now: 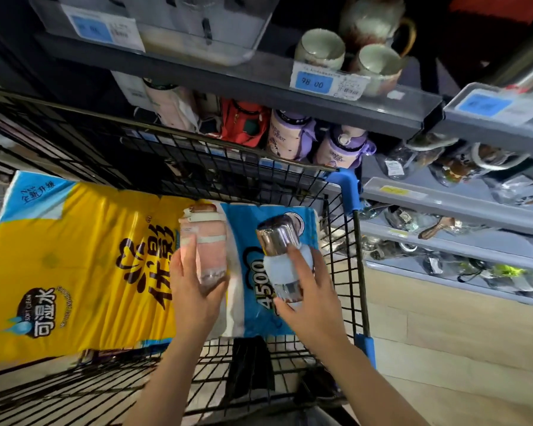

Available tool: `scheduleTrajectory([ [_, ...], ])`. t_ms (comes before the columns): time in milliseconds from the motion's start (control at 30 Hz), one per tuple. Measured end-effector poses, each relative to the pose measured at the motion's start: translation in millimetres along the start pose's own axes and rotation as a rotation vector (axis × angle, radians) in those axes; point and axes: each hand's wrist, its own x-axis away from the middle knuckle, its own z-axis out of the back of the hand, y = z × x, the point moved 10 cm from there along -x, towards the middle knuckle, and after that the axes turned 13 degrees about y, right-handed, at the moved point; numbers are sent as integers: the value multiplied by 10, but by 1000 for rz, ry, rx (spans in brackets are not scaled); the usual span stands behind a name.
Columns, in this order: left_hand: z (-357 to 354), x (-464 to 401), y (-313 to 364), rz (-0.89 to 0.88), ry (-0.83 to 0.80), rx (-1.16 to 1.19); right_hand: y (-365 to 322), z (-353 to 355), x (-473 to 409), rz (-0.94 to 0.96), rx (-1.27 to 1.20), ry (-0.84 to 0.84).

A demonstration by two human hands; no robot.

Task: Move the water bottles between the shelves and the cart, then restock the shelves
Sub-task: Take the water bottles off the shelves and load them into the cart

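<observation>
Both hands [194, 290] [305, 290] around bottles [211, 241] [285, 256]

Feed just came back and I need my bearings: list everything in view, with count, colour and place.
pink bottle: one, clear pink with a brown cap, over the cart, in the left hand
silver-capped bottle: one, pale blue, over the cart, in the right hand
tissue pack: one, yellow and blue, lying in the cart
cart: one, black wire with blue corner guards, centre
purple bottles: two, lilac, shelf behind the cart
red bottle: one, left of the purple ones
mugs: three, pale with brown, upper shelf
price tag: one, blue, reads 98.00, upper shelf edge
bagged glassware: several, clear, grey shelves at right
left hand: grips the pink bottle
right hand: grips the silver-capped bottle
</observation>
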Motion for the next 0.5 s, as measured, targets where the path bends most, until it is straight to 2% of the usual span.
scheduleTrajectory([
  [100, 103, 101, 597, -143, 52, 69, -165, 570, 30, 30, -188, 139],
  [233, 159, 390, 1378, -291, 143, 111, -42, 1334, 132, 92, -307, 295],
  [367, -43, 947, 2209, -405, 261, 119, 458, 2182, 371, 90, -390, 453],
  [500, -491, 1729, 2978, -541, 257, 192, 1200, 3151, 791, 110, -462, 562],
])
